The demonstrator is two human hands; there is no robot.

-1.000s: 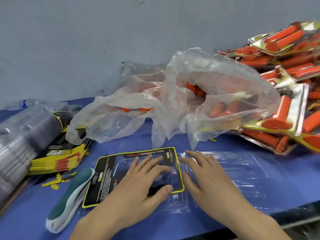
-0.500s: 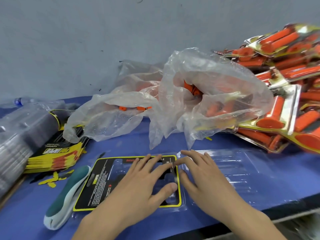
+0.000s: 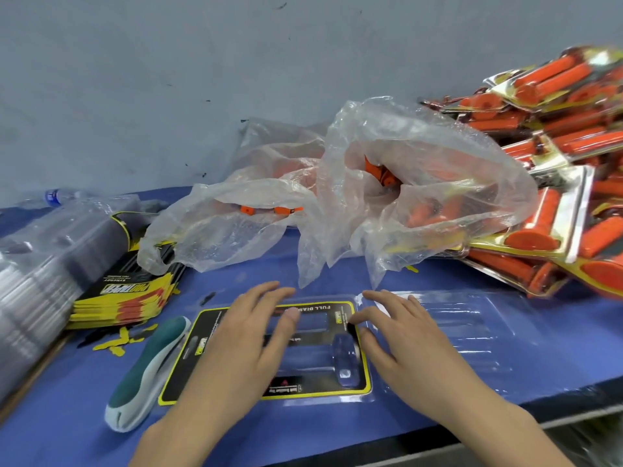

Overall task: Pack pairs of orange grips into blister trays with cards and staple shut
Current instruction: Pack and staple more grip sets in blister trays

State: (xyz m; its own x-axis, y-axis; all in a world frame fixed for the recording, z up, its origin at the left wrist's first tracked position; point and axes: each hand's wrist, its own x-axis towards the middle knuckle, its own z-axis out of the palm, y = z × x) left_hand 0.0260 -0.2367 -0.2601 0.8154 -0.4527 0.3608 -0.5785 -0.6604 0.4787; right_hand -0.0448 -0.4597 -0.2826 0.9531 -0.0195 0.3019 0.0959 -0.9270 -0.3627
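An opened clear blister tray (image 3: 472, 335) lies flat on the blue table (image 3: 67, 426). A black card with a yellow border (image 3: 188, 372) sits in the tray's left half. My left hand (image 3: 242, 345) lies flat on the card with straight fingers. My right hand (image 3: 401, 342) rests at the card's right edge, along the tray's fold, fingers spread. Loose orange grips (image 3: 381, 171) show inside a crumpled clear plastic bag (image 3: 421, 183) behind the tray. A green and white stapler (image 3: 145, 375) lies left of the card.
A stack of yellow and black cards (image 3: 124, 294) and a stack of clear trays (image 3: 37, 274) stand at the left. Packed blisters of orange grips (image 3: 566, 183) are piled at the right. A plastic bottle (image 3: 57, 196) lies by the grey wall.
Both hands slid a little over the card and tray, pressing the card down into the left half. The view shifted slightly.
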